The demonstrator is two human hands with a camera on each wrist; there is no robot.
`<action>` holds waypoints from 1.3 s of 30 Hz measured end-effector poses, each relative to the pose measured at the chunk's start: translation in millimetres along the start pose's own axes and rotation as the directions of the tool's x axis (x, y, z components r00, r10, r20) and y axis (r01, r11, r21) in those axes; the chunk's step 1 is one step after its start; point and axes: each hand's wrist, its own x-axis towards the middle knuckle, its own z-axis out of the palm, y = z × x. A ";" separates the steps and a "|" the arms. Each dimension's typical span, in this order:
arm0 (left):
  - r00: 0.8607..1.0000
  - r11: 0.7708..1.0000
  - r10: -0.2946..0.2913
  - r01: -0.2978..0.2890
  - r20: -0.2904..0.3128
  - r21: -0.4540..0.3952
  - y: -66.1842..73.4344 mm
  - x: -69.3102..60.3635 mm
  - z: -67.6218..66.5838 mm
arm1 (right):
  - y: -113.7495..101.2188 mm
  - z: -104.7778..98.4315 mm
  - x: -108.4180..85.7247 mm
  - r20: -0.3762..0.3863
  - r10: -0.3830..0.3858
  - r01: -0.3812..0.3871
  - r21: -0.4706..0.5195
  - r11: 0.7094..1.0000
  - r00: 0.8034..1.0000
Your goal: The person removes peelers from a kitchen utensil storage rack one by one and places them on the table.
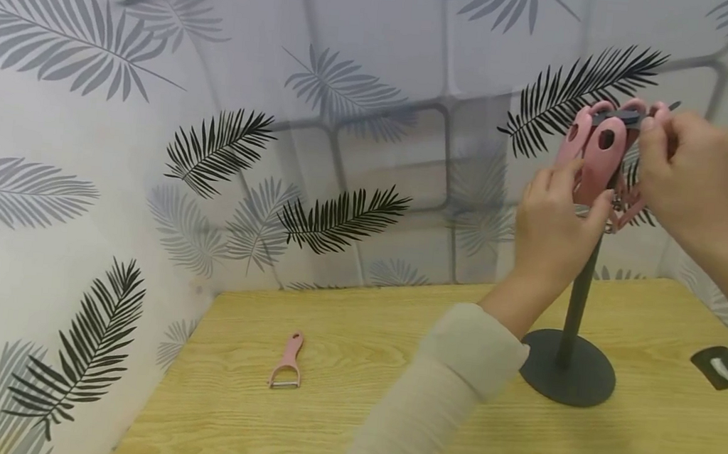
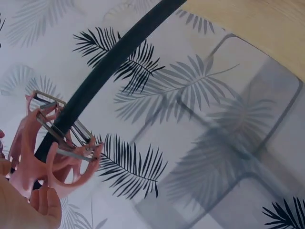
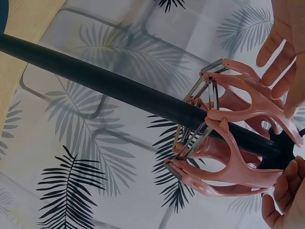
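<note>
Several pink peelers (image 1: 602, 160) hang by the holes in their handles from the hooks at the top of a dark stand (image 1: 580, 294). My left hand (image 1: 553, 224) rests against them from the left, its fingers fairly straight and spread from the thumb; in the right wrist view this hand (image 3: 283, 62) touches the handles from above. At the right side of the hooks my right hand (image 1: 696, 167) pinches the handle end of one peeler (image 1: 660, 113), its fingers curled. The peelers' blades (image 2: 71, 133) point down around the pole. My right fingertips partly hide the hook there.
Another pink peeler (image 1: 290, 360) lies on the left part of the wooden table (image 1: 356, 326). The stand's round base (image 1: 583, 376) sits on the table's right side. Behind is a leaf-patterned backdrop (image 1: 376, 149). A dark strap end (image 1: 721, 367) hangs below the right sleeve.
</note>
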 end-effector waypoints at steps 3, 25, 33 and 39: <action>1.000 0.999 -0.023 0.024 -0.016 0.045 6.0 0.0 5.9 | 0.6 -0.2 0.7 0.005 -0.013 0.013 0.000 1.000 1.000; 0.985 0.979 -0.169 0.170 0.012 -0.116 19.0 8.0 9.8 | 2.5 2.5 1.2 -0.034 -0.062 0.063 0.011 0.998 0.997; 0.994 0.987 -0.109 0.105 -0.020 -0.124 17.3 5.2 4.9 | 1.1 2.9 -0.5 -0.029 -0.071 0.071 0.011 0.997 0.997; 0.996 0.986 -0.090 0.086 -0.021 -0.144 17.5 5.7 -1.9 | 2.2 1.2 1.8 0.004 -0.061 0.061 -0.005 0.998 0.998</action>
